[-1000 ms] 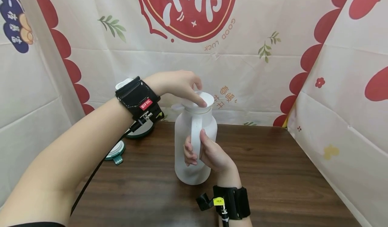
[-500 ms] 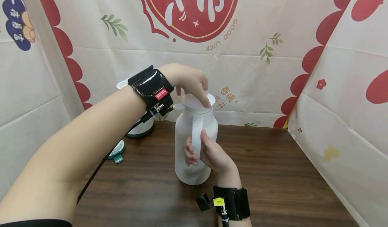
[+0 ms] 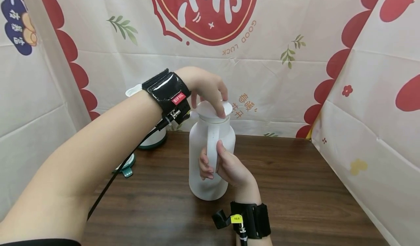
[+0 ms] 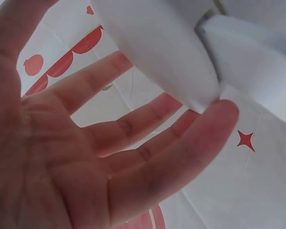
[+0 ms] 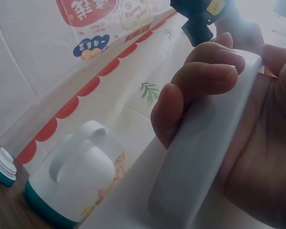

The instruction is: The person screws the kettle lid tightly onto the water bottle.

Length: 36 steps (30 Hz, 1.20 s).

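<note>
A tall white jug stands upright on the table, its handle facing the person. The right hand grips that handle, fingers curled round it, as the right wrist view also shows at the white handle. Above, the left hand bends over the round white lid, fingers round its rim. In the left wrist view the fingertips of the left hand touch the edge of the lid. The lid sits on the jug's neck.
Behind the left forearm, a white container with a green base is partly hidden; the right wrist view shows its handle. A green and white lid lies on the wooden table. Printed cloth encloses the back and sides.
Over the last second the left hand and forearm have shifted right across the lid, and the fingers now reach down round its rim. The right hand has stayed on the handle.
</note>
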Each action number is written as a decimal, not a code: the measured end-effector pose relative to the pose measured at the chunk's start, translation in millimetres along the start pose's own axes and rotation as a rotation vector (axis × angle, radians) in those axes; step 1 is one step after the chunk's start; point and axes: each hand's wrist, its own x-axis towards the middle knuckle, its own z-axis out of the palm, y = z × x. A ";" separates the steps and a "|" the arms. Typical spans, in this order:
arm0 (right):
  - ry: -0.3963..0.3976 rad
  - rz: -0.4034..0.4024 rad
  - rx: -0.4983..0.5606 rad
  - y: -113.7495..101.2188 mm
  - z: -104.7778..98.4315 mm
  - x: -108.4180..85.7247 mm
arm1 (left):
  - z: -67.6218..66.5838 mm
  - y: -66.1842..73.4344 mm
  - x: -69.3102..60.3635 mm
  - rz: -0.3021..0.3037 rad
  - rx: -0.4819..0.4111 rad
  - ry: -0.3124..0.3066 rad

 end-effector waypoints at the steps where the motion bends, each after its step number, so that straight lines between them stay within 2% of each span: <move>1: 0.000 0.000 0.001 0.0 0.0 0.0 | -0.2 -0.3 0.0 0.001 -0.003 -0.002; 11: 0.002 0.003 0.001 1.4 0.1 -0.7 | -1.6 0.2 0.5 0.013 -0.017 -0.031; 19: 0.001 0.003 -0.011 0.8 0.5 0.0 | -6.4 0.3 0.5 0.024 0.012 -0.071; 36: -0.001 -0.008 -0.012 1.5 -0.6 1.0 | -8.6 -5.7 2.7 0.101 0.059 -0.097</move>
